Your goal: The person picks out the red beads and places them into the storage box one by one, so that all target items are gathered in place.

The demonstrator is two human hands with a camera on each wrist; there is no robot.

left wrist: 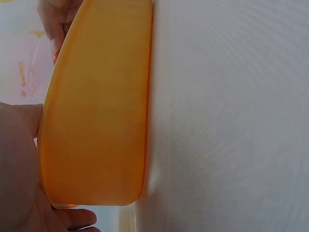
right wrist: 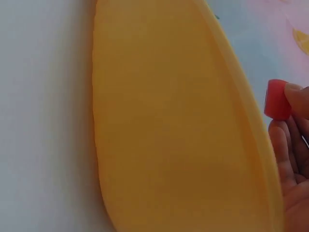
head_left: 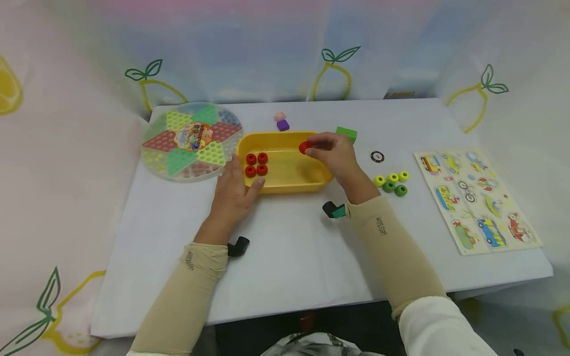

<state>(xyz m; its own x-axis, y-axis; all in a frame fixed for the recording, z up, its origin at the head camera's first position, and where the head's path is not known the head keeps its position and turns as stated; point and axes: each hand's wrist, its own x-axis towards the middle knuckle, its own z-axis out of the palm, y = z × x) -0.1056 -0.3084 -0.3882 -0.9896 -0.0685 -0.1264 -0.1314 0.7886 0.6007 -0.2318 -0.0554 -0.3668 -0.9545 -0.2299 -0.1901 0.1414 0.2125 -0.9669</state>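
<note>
A yellow tray point(head_left: 294, 184) sits mid-table, with several red beads point(head_left: 251, 171) grouped at its left end. My left hand point(head_left: 232, 198) holds the tray's near left corner, fingers along the end and thumb at the front rim. In the left wrist view, the thumb point(left wrist: 30, 118) meets the rim of the tray point(left wrist: 96, 111). Over the tray's right part, my right hand point(head_left: 336, 154) pinches a red bead point(head_left: 305, 147) between thumb and fingers. The right wrist view shows this bead point(right wrist: 277, 100) as a short cylinder above the tray's rim point(right wrist: 241, 92).
Left of the tray lies a round Chinese checkers board point(head_left: 191, 141). Behind are a purple block point(head_left: 282, 125) with a pink figure and a green block point(head_left: 347, 134). To the right are a black-and-white disc point(head_left: 377, 156), several green beads point(head_left: 393, 179) and a picture puzzle board point(head_left: 478, 198).
</note>
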